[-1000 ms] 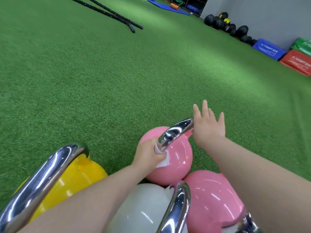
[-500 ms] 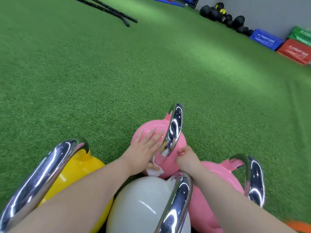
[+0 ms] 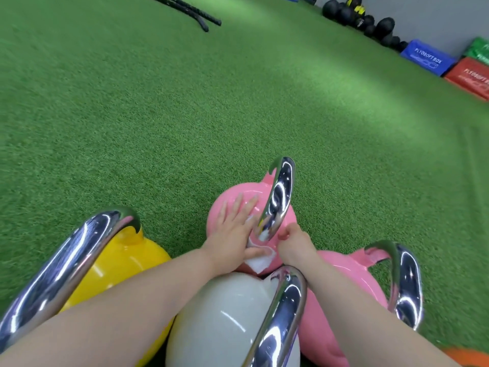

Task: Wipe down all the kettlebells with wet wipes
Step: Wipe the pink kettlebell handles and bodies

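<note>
The left hand (image 3: 232,234) lies flat, fingers straight, pressing a white wet wipe (image 3: 260,260) on the far pink kettlebell (image 3: 232,200). The right hand (image 3: 293,242), at its 5 o'clock side, is curled; what it holds is hidden. White kettlebell (image 3: 219,319) sits nearest.

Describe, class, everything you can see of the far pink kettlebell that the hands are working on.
The far pink kettlebell has a glossy, rounded pink body and a curved, mirror-bright chrome handle standing upright above it. It sits on the green turf, beyond a white kettlebell and beside a second pink one. The left hand lies flat on its body, pressing a white wet wipe against it. The right hand, fingers curled, sits at the handle's base.
</note>
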`<state>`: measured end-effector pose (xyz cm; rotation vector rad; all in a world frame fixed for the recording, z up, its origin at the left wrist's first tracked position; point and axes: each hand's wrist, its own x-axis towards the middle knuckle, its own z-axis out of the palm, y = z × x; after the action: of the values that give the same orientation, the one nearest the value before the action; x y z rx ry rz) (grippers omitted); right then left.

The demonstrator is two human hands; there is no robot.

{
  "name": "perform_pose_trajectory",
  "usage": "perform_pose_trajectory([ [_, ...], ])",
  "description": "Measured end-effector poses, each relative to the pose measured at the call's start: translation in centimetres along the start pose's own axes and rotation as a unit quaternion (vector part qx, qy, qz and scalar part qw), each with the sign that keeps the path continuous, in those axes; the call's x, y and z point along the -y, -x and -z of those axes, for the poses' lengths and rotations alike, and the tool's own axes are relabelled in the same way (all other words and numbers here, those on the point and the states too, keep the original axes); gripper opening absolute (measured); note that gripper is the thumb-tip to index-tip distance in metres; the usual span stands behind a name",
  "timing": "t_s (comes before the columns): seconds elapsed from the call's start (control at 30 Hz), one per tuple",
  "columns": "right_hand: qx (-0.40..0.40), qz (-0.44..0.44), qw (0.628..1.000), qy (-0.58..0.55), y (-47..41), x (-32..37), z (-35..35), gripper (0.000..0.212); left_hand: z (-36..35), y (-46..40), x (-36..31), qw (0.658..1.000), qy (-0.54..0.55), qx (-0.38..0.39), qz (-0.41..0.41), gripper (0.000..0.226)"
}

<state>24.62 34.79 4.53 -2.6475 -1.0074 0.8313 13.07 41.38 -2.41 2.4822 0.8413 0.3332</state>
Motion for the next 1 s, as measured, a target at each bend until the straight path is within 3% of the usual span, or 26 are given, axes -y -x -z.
perform_pose_trajectory([
  [0.1,-0.041,0.017,0.996,-0.073,0.4,-0.1,0.2,0.022,-0.3,0.1,-1.4,0.982,0.180,-0.062,0.019,0.073],
  [0.23,-0.128,0.046,0.975,-0.175,0.9,-0.2,0.5,0.018,0.4,-0.9,-3.2,0.946,0.291,-0.139,0.037,0.078],
  [0.33,-0.163,0.040,0.951,-0.258,1.2,-0.2,0.4,0.016,1.9,-1.9,-3.8,0.949,0.268,-0.149,0.073,0.102],
  [0.4,-0.163,0.022,0.940,-0.299,1.6,-0.2,0.5,0.018,2.5,-2.3,-3.4,0.956,0.256,-0.127,0.070,0.104],
  [0.5,-0.149,0.018,0.935,-0.323,2.1,-0.3,0.6,0.019,2.2,-1.4,-3.6,0.944,0.304,-0.120,0.041,0.076],
  [0.6,-0.147,0.027,0.936,-0.320,2.7,-0.3,0.8,0.017,0.9,0.5,-3.6,0.926,0.335,-0.141,0.101,0.071],
  [0.67,-0.138,0.030,0.943,-0.300,3.0,-0.2,0.9,0.016,-0.1,1.5,-2.8,0.937,0.307,-0.138,0.095,0.070],
  [0.8,-0.110,0.025,0.961,-0.252,2.9,0.1,0.8,0.019,-0.4,2.1,-1.2,0.978,0.143,-0.149,0.028,0.057],
  [0.9,-0.099,0.014,0.967,-0.232,2.9,0.3,0.8,0.019,-0.1,1.5,-1.8,0.981,0.150,-0.125,0.003,0.041],
  [1.0,-0.102,0.008,0.965,-0.243,3.0,0.4,0.9,0.017,0.2,0.9,-3.1,0.966,0.220,-0.129,0.045,0.028],
])
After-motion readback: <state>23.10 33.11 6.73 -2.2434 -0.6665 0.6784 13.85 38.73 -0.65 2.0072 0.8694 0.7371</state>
